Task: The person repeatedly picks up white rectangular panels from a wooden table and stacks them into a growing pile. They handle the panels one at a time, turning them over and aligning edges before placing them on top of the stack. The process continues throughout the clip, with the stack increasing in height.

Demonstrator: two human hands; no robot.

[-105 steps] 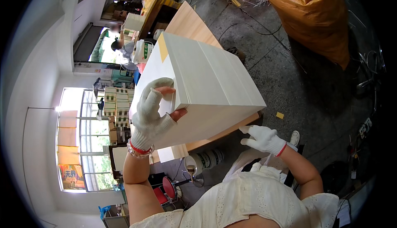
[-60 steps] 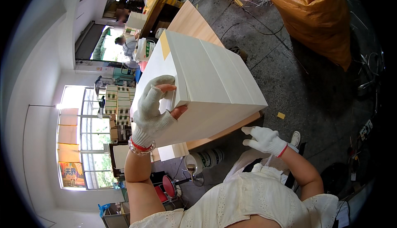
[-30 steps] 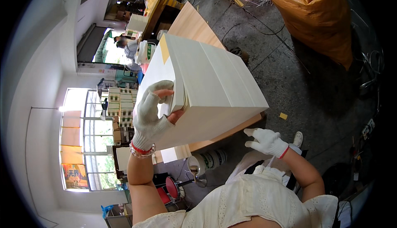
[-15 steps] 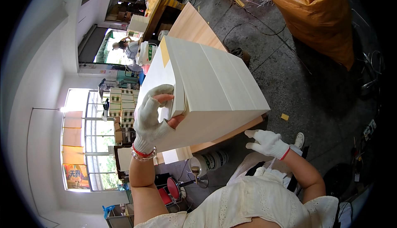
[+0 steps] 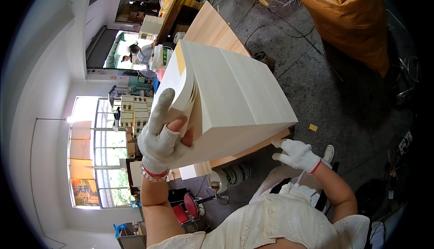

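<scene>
A tall block of stacked white paper sheets [image 5: 244, 91] stands before me, with a yellow slip [image 5: 180, 58] at its far left corner. My left hand [image 5: 159, 133], in a white knit glove with bare fingertips showing, is closed on the near corner of several top sheets [image 5: 184, 91]. These sheets bend upward and a gap shows beneath them. The index finger lies stretched along the top sheet. My right hand [image 5: 296, 154], also gloved, is beside the near right edge of the stack's wooden board, fingers apart, holding nothing.
A wooden board [image 5: 217, 27] juts out beyond the stack. White buckets [image 5: 228, 176] and a red stool [image 5: 191, 204] are below left. A large orange sack [image 5: 343, 18] stands on the floor at far right, near a cable. Another person [image 5: 143, 54] is in the background.
My left hand has shifted left and slightly toward me, its index finger now straighter. The lifted sheets curl more and their gap has widened. My right hand has barely moved.
</scene>
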